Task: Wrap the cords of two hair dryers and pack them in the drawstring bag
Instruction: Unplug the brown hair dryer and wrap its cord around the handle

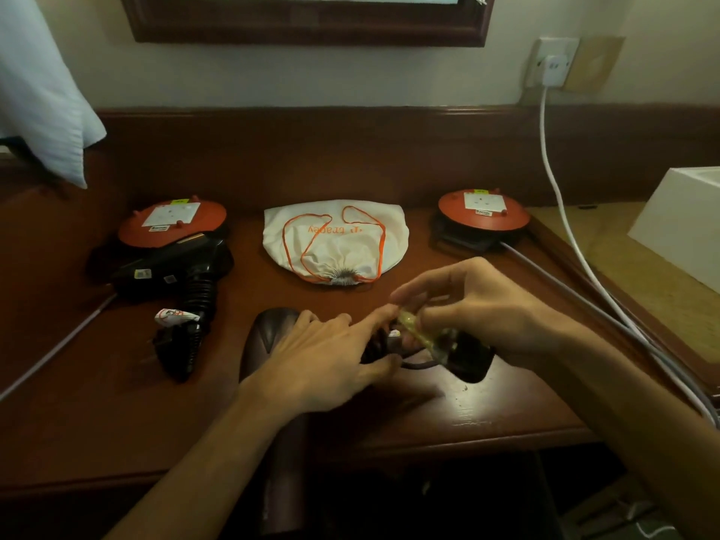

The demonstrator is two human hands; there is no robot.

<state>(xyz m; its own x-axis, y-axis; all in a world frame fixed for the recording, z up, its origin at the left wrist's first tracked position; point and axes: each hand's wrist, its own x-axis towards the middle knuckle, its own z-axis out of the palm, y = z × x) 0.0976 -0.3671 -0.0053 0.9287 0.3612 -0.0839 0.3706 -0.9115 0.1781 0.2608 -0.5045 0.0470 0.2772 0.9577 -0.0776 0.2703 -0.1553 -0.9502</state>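
Both hands worked at the table's (pixel 506 407) front edge: the left hand (pixel 327 364) gripped a dark cord bundle (pixel 419 362), the right hand (pixel 479 305) pinched a yellowish tie (pixel 413 325). One wrapped hair dryer (pixel 175 267) lay left; the drawstring bag (pixel 335 237) sat behind, cinched.

Two hair dryers (pixel 171 267) (pixel 463 356), apparently; two reels (pixel 173 224) (pixel 484 210); one bag (pixel 335 237).

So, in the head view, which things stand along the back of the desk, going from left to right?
Left orange cable reel → black hair dryer lying just in front of it → white drawstring bag → right orange cable reel → white box at the far right.
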